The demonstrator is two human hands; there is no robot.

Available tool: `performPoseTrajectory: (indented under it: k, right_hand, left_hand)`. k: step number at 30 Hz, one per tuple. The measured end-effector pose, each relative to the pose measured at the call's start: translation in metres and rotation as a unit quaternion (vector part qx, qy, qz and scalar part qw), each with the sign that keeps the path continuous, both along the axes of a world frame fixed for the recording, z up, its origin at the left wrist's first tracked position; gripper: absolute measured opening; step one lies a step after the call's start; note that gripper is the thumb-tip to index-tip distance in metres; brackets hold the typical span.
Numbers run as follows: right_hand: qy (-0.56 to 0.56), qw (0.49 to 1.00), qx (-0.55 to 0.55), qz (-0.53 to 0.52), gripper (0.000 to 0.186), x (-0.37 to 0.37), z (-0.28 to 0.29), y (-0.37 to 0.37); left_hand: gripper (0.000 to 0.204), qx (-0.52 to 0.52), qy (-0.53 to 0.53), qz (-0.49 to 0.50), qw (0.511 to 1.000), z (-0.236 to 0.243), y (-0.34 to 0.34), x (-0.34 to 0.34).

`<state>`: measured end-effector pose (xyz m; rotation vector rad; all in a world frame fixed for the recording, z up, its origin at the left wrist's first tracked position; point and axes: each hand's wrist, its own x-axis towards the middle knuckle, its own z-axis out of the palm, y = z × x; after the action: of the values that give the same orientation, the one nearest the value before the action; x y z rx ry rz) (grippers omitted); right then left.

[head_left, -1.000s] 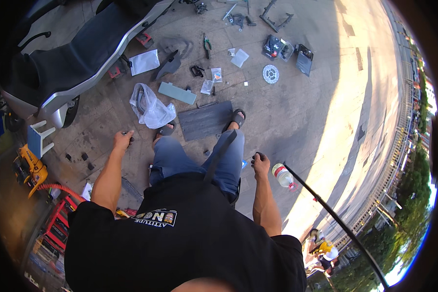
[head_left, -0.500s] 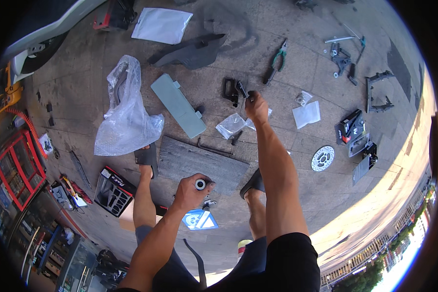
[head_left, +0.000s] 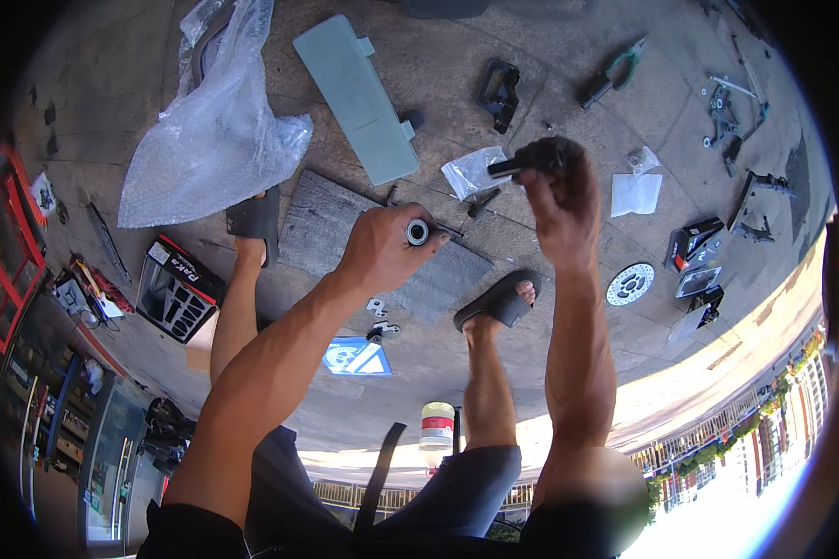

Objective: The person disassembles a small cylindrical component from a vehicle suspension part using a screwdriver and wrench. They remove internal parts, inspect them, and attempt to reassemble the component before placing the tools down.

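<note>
My left hand (head_left: 378, 247), over the grey mat (head_left: 322, 224), is closed round a hollow metal cylinder (head_left: 418, 232), its open round end facing up. To the right, my right hand (head_left: 569, 210) is raised and grips a black part (head_left: 543, 158) with a straight stem pointing left; its exact kind I cannot make out. Beyond that hand lies a black bracket-like frame (head_left: 500, 96) on the ground. A clear plastic bag (head_left: 471, 174) sits just left of the held part, and a small black piece (head_left: 482, 203) lies below the bag.
A grey-green case (head_left: 354, 98) and a bubble-wrapped part (head_left: 219, 140) lie at the far left. Green-handled pliers (head_left: 615, 73), a white packet (head_left: 636, 195) and a brake disc (head_left: 630, 284) lie to the right. An open black box (head_left: 179, 291) stands near my left leg.
My right hand has come up and nearer from the ground by the black frame, with the black part in it. My left hand still holds the cylinder. The view has shifted.
</note>
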<state>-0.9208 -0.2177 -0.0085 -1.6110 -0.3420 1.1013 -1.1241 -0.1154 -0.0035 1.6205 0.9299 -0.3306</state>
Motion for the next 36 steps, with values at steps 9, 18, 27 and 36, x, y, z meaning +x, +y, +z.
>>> performPoseTrajectory:
  k: [9,18,27,36]
  right_hand:
    - [-0.065,0.997,-0.003,0.044,0.038,-0.071,0.121,-0.018]
    - [-0.122,0.99,-0.002,0.064,0.036,-0.071,0.159,-0.028]
    - [-0.254,0.958,-0.02,0.134,0.029,-0.069,0.191,-0.016]
    - [-0.21,0.959,-0.048,0.186,0.029,-0.072,0.2,-0.027]
  left_hand:
    - [0.021,0.029,-0.134,-0.011,0.991,0.075,0.0,0.015]
    - [0.02,0.019,-0.134,-0.023,0.991,0.114,-0.005,0.02]
    - [0.02,0.036,-0.157,-0.003,0.987,0.131,-0.016,0.011]
    - [0.018,0.069,-0.144,-0.091,0.983,0.138,-0.012,0.002]
